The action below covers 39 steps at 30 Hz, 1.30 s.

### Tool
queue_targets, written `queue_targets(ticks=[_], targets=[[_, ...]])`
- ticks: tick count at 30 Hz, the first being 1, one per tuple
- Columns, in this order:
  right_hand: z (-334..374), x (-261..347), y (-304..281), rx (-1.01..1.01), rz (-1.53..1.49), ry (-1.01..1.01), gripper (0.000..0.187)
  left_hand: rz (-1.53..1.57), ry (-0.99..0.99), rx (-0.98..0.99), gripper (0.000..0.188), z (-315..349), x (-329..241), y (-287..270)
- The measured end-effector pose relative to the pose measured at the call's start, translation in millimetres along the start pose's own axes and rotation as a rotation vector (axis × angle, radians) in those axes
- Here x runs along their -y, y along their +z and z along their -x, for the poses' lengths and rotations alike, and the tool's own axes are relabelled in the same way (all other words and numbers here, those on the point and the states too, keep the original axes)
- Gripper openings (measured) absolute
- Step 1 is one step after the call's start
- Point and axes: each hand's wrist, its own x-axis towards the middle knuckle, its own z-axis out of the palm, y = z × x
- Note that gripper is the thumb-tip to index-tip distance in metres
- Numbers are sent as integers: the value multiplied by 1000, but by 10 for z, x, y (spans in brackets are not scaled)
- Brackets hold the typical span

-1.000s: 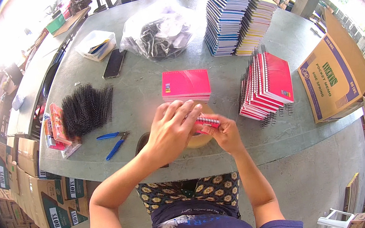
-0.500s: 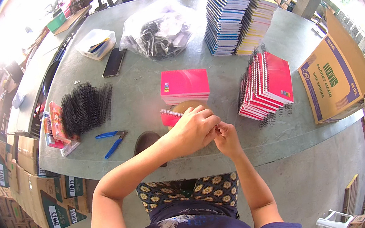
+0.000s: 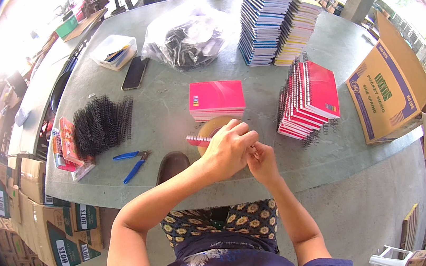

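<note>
A small red notebook (image 3: 196, 140) with a coil along its edge is in my left hand (image 3: 229, 150), whose fingers wrap over it and hide most of it. My right hand (image 3: 263, 162) is closed in a pinch against the left fingers, at the notebook's other end; what it pinches is hidden. Below the notebook lies a round tan roll (image 3: 207, 130), partly covered. Just beyond it sits a stack of uncoiled red notebook pads (image 3: 216, 98). To the right leans a pile of coiled red notebooks (image 3: 310, 97). Blue-handled cutters (image 3: 133, 166) rest open at the left.
Black plastic coils (image 3: 102, 122) lie left beside colourful packets (image 3: 70, 150). Farther back are a phone (image 3: 135, 72), a plastic tub (image 3: 114, 53), a clear bag (image 3: 185, 40) and tall notebook stacks (image 3: 263, 25). An open carton (image 3: 391, 87) stands right; a brown shoe (image 3: 172, 165) shows near the table's front.
Both hands stay together over the tan roll. The notebook has tilted, so less of its red cover shows and more of the roll is visible.
</note>
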Motion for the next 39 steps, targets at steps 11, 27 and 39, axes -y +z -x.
queue_targets(ticks=[11, 27, 39], targets=[[122, 301, -241, -126, 85, -216, 17, -76, -304, 99, 21, 397, 281, -623], [156, 913, -1147, -518, -258, -519, 38, 452, -95, -272, 31, -420, -595, -612], [-505, 420, -1991, -316, -709, -95, 65, -140, 134, -14, 48, -1342, -685, 819]])
